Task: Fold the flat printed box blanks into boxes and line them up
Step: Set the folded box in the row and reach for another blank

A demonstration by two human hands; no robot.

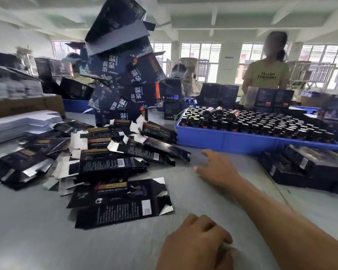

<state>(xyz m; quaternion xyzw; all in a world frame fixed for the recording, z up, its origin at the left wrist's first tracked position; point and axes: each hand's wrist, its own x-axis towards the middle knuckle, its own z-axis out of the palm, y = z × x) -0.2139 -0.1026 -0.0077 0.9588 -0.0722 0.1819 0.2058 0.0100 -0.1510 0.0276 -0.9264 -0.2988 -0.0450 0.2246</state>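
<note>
Blue crate [242,140] of bottles lies beyond the open right hand [218,168]; left hand [195,242] curled, empty.

Flat blanks [113,172] sprawl left on the table [37,230], folded boxes [125,78] piled behind them, bottle tray [242,141] far right.

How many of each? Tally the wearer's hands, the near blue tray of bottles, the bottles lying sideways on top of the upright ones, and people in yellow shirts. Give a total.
Hands: 2 (left hand, right hand)
Blue tray: 1
Sideways bottles: 3
Person in yellow shirt: 1
Total: 7
</note>
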